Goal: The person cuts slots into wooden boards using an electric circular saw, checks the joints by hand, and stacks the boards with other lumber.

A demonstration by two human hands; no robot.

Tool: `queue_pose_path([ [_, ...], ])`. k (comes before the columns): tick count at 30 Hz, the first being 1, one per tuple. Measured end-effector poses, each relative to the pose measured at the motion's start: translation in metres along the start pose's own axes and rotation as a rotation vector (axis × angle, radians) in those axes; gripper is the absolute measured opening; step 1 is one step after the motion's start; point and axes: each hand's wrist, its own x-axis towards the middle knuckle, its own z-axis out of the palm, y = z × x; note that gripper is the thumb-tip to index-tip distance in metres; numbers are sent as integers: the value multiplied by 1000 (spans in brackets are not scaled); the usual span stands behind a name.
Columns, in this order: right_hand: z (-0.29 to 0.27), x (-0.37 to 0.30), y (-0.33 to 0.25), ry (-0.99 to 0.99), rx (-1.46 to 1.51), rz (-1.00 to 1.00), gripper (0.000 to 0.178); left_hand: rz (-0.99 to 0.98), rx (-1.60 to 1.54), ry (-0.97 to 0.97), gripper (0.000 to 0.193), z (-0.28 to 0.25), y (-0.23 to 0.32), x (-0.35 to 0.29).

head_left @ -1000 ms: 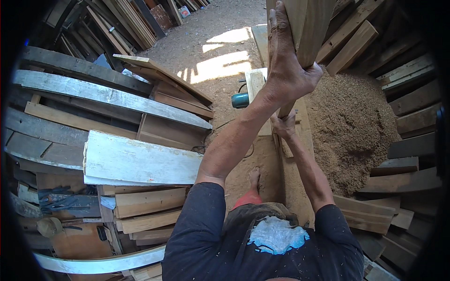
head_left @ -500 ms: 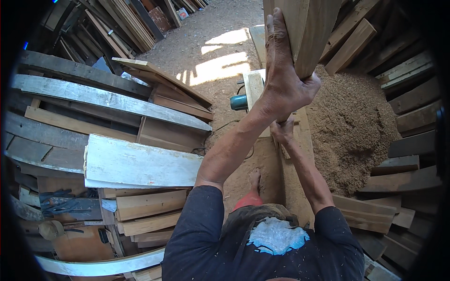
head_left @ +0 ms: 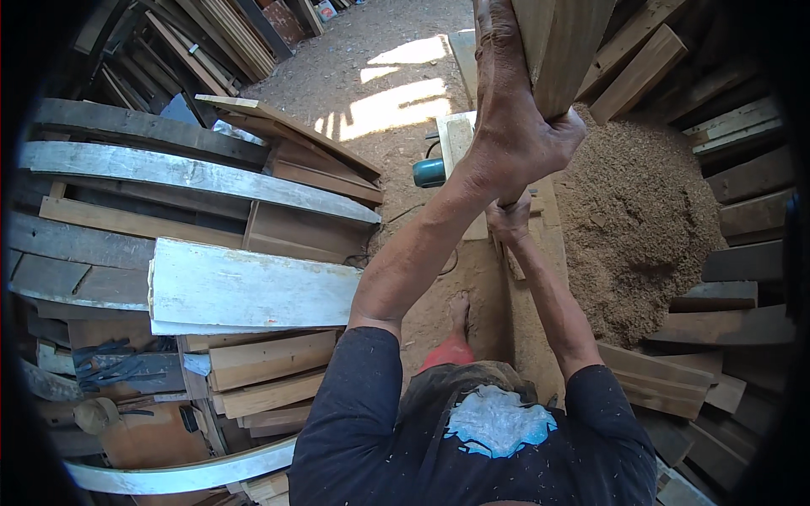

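My left hand (head_left: 519, 114) is raised at the top, closed on a thick wooden board (head_left: 561, 59). Its fingers run up the board's left side, and the thumb bends round near the lower edge. Below it, my right hand (head_left: 510, 218) is closed round a narrow wooden piece just under my left wrist. Whether that piece belongs to the same board cannot be told, since my left hand covers the join. Beyond both hands stands a low wooden bench (head_left: 456, 145), with a green motor housing (head_left: 429, 173) at its left side.
A large heap of wood shavings (head_left: 633, 228) lies on the right, bordered by stacked planks (head_left: 747, 266). To the left are more boards, including a wide white-painted one (head_left: 253, 285) reaching near my left arm. A cable (head_left: 405, 215) trails on the ground. My bare foot (head_left: 460, 312) shows below.
Both hands and the board have shifted very slightly to the right, and my view has tilted a little. The grip of each hand stays the same.
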Motion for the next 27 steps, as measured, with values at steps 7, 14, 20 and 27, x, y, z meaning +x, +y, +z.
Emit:
queue_pose_path([
  [7,7,4,3,24,5,-24,24,70,65,11,122,-7,-3,3],
  [14,10,4,14,22,15,24,21,89,67,14,122,-9,-6,6],
  [20,11,6,13,-12,17,100,19,-7,-56,2,122,-8,-10,7],
  [27,12,13,19,-12,-36,72,18,79,6,16,122,-8,-19,13],
])
